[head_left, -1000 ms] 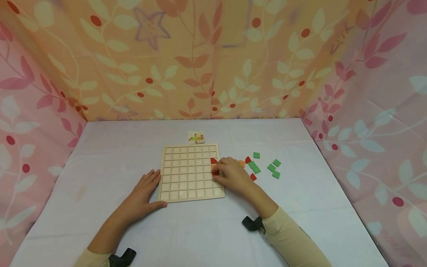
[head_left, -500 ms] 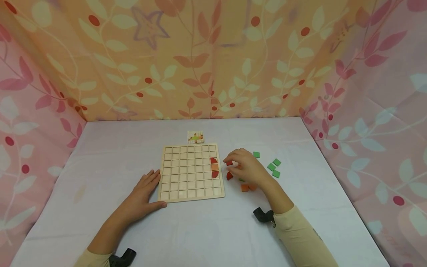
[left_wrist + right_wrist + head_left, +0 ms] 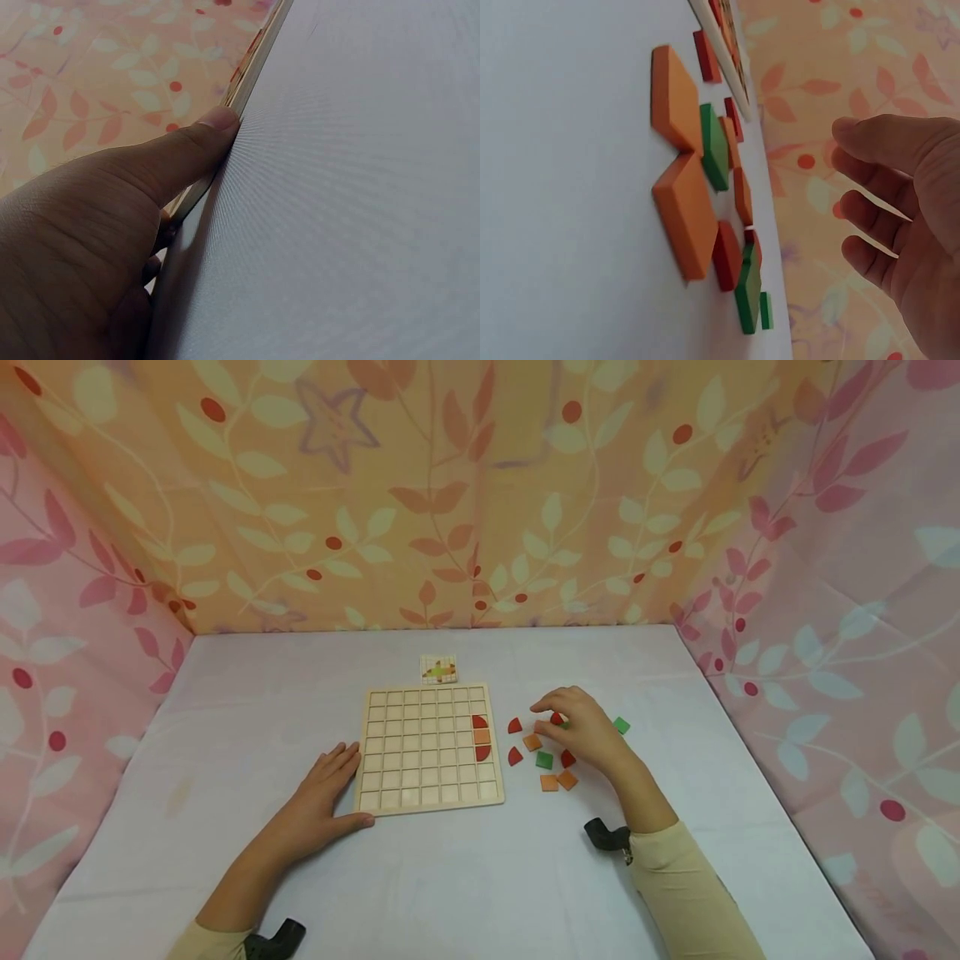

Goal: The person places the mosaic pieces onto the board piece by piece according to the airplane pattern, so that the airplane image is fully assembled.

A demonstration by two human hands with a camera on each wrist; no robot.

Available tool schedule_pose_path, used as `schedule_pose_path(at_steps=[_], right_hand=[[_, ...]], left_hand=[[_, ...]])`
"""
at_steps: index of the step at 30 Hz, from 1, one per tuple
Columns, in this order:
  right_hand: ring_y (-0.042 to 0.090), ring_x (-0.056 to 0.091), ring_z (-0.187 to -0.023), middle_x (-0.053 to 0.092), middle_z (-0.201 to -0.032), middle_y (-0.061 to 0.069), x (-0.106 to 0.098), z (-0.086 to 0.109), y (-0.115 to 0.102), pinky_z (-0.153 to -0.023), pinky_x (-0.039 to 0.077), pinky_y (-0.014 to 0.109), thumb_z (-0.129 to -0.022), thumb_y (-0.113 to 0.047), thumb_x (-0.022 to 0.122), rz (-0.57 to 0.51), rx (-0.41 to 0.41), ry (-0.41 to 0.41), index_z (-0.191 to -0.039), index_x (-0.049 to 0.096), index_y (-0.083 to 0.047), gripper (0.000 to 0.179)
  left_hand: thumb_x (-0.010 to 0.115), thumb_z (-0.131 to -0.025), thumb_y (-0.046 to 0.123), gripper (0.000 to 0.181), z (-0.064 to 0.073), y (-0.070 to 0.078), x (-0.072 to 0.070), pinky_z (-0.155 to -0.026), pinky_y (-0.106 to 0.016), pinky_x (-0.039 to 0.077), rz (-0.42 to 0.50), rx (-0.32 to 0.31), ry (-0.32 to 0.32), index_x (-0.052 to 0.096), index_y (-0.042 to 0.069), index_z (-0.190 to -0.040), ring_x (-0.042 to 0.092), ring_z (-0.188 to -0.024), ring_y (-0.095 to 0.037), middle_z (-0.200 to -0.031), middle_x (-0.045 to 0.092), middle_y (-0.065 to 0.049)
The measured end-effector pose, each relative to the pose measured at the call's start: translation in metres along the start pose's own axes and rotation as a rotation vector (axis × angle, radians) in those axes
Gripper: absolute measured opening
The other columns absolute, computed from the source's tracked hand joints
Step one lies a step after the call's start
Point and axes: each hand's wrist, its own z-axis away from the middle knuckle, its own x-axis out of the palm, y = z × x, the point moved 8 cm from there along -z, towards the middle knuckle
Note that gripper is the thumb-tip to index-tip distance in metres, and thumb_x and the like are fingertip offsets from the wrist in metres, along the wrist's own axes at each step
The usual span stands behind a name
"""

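A wooden grid board lies on the table. In its right part, a red quarter-circle tile, an orange square tile and another red quarter-circle tile fill a short column of cells. My left hand rests at the board's near left corner, fingers along the left side and thumb at the front edge; the left wrist view shows the thumb touching that edge. My right hand hovers over loose tiles with fingers loosely bent, holding nothing, and covers some of them.
Between the board and my right hand lie loose tiles: red quarter-circles, orange squares and green squares. Behind the board is a small pattern card. Patterned cloth walls border the white table.
My right hand has left the tiles on the board and moved right, over the loose pieces. Tiles it covered on and beside the board now show. My left hand has stayed put.
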Motion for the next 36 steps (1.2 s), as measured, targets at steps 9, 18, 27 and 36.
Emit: schedule_pose_path(at_steps=[9, 18, 27, 36], right_hand=[[0.024, 0.056, -0.116, 0.07, -0.121, 0.002, 0.012, 0.002, 0.023, -0.104, 0.05, 0.049, -0.093, -0.023, 0.078, 0.038, 0.065, -0.046, -0.122, 0.075, -0.011, 0.031], [0.023, 0.054, -0.112, 0.068, -0.117, 0.002, 0.021, 0.002, 0.035, -0.102, 0.049, 0.046, -0.093, -0.022, 0.077, 0.072, 0.061, -0.069, -0.122, 0.075, -0.013, 0.03], [0.024, 0.053, -0.108, 0.067, -0.118, 0.003, 0.029, 0.001, 0.04, -0.1, 0.045, 0.047, -0.095, -0.022, 0.075, 0.122, 0.041, -0.085, -0.125, 0.075, -0.013, 0.031], [0.022, 0.052, -0.108, 0.066, -0.117, 0.001, 0.034, 0.002, 0.044, -0.101, 0.043, 0.045, -0.096, -0.023, 0.073, 0.138, 0.042, -0.091, -0.124, 0.075, -0.015, 0.029]], left_hand=[[0.083, -0.079, 0.056, 0.112, 0.001, 0.001, 0.0, -0.131, -0.042, 0.005, 0.003, 0.004, 0.005, 0.03, 0.002, -0.161, 0.01, -0.159, -0.034, -0.17, 0.022, -0.011], [0.082, -0.079, 0.059, 0.113, 0.001, 0.001, -0.001, -0.131, -0.04, 0.004, 0.0, 0.026, 0.011, 0.029, 0.002, -0.161, 0.01, -0.159, -0.035, -0.17, 0.022, -0.011], [0.082, -0.079, 0.059, 0.113, 0.0, 0.001, -0.001, -0.131, -0.04, 0.004, -0.003, 0.033, 0.011, 0.028, 0.002, -0.161, 0.011, -0.159, -0.035, -0.17, 0.022, -0.011], [0.082, -0.078, 0.059, 0.113, 0.0, 0.0, -0.001, -0.13, -0.047, 0.007, 0.006, 0.021, 0.011, 0.029, 0.004, -0.161, 0.01, -0.159, -0.035, -0.171, 0.022, -0.009]])
